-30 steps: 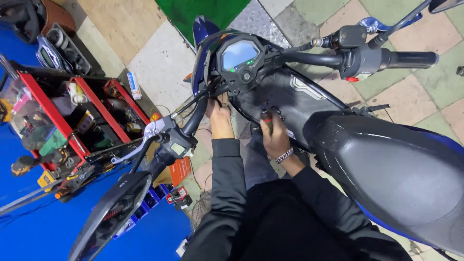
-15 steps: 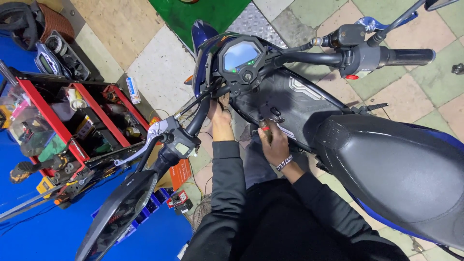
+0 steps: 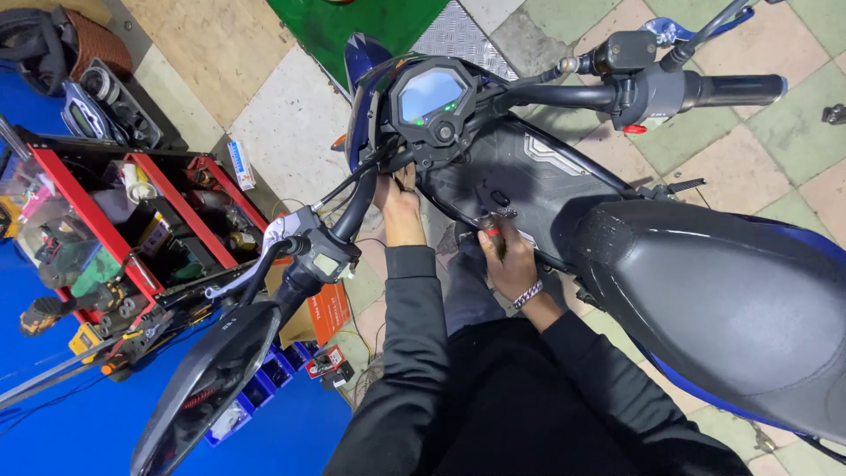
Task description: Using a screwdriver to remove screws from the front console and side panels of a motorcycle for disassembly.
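Note:
A dark blue motorcycle [image 3: 705,300] stands in front of me, with its instrument display [image 3: 432,95] lit. My left hand [image 3: 398,204] reaches up under the handlebar [image 3: 538,95], fingers pressed against the black panel below the display. My right hand [image 3: 504,256] is closed around a tool with a red handle [image 3: 490,231], whose tip sits against the black side panel [image 3: 529,176]. A metal bracelet circles my right wrist. Both arms wear black sleeves.
A red and black tool cart [image 3: 132,238] filled with parts stands at the left on a blue floor. The left mirror [image 3: 207,388] and brake lever [image 3: 251,264] jut toward me. Small orange and blue boxes [image 3: 317,317] lie below. Tiled floor lies at the right.
My right hand has shifted slightly lower along the side panel with the tool. My left hand stays under the handlebar. The view has tilted a little.

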